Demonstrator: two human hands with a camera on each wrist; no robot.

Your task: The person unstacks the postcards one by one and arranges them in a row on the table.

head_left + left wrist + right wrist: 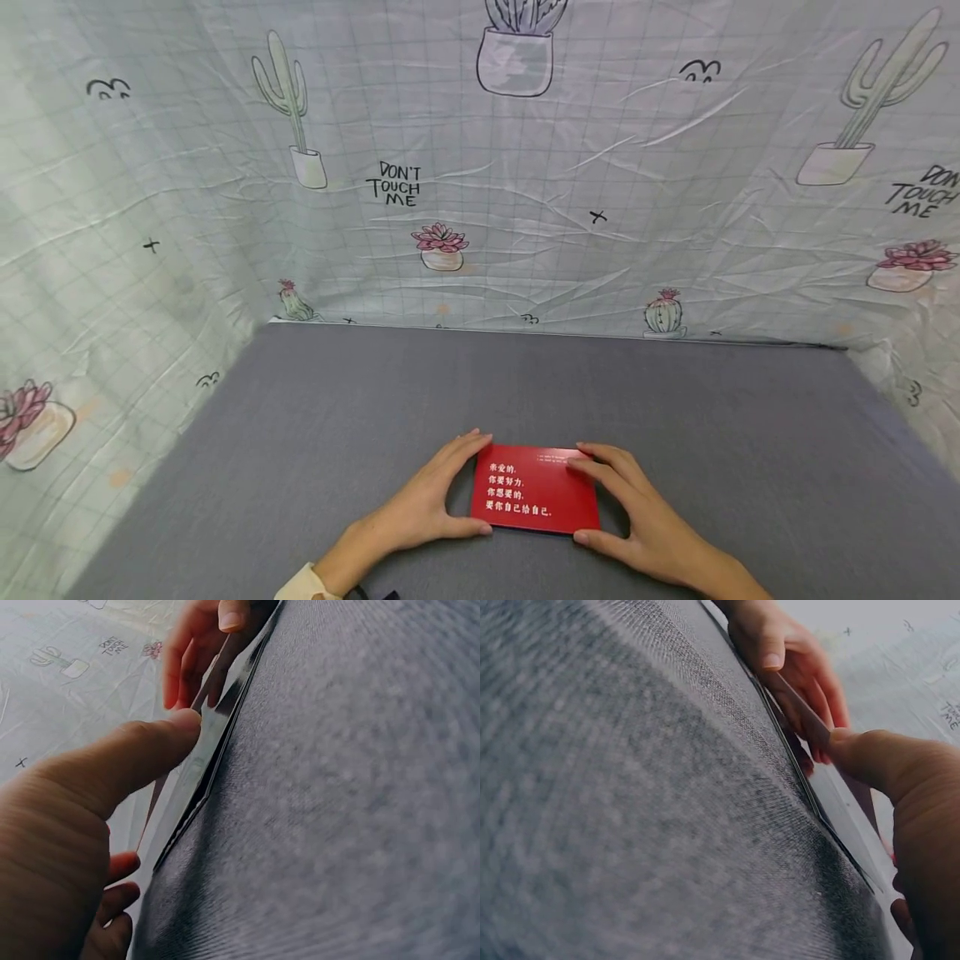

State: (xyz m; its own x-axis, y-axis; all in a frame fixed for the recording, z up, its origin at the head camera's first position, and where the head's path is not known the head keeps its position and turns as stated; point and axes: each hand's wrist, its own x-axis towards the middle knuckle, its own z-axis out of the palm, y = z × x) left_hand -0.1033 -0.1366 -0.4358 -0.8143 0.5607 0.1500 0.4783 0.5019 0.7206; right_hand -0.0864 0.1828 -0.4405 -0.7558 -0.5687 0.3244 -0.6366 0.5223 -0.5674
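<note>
A red folding mirror (536, 487) with white printed lettering lies level, low over the grey cloth. My left hand (416, 504) grips its left end, thumb at the near edge and fingertips at the far corner. At the right end my right hand (648, 525) holds it the same way, with a finger over the red top. Both wrist views show the lid lifted slightly, and under it a shiny reflecting surface (187, 787) mirrors the fingers. In the right wrist view the thumb (866, 754) presses the lid's near edge.
Grey cloth (360, 392) covers the table all around the mirror. A pale curtain (525, 150) printed with cacti closes off the back and both sides. A dark cord end (390, 595) shows by the left sleeve (303, 583).
</note>
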